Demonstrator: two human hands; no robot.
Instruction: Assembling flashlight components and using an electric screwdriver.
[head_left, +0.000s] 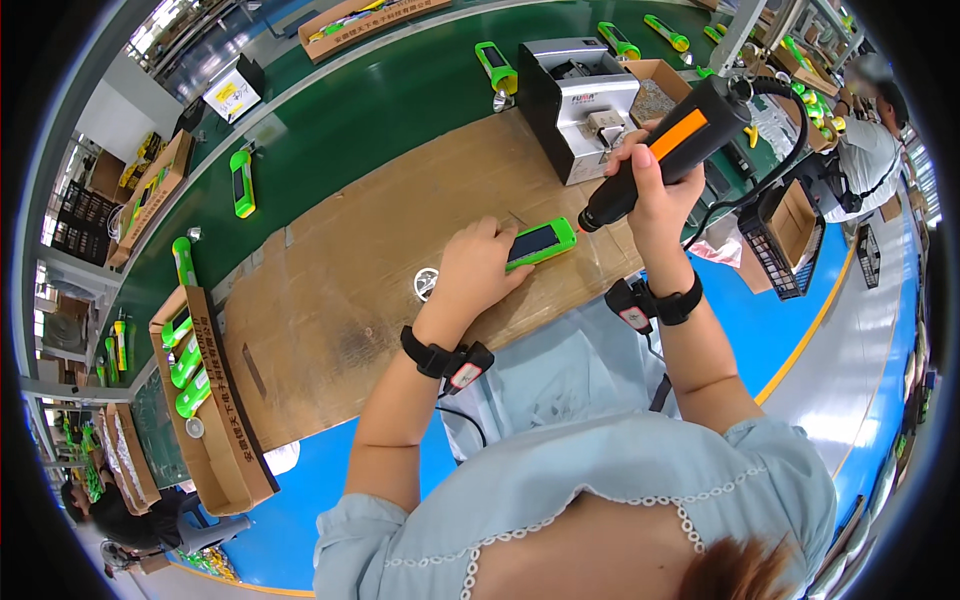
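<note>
bench [380,110] | cardboard sheet [360,270] | green flashlights [241,182] | grey machine [578,100] | carton [215,400]

left hand [478,265] hides green flashlight's [541,243] rear

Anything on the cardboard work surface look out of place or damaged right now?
Nothing stands out. The left hand holds the green flashlight with a dark panel flat on the brown cardboard mat, and the right hand holds the black and orange electric screwdriver at its end. A small round silver reflector part lies loose beside the left hand.
</note>
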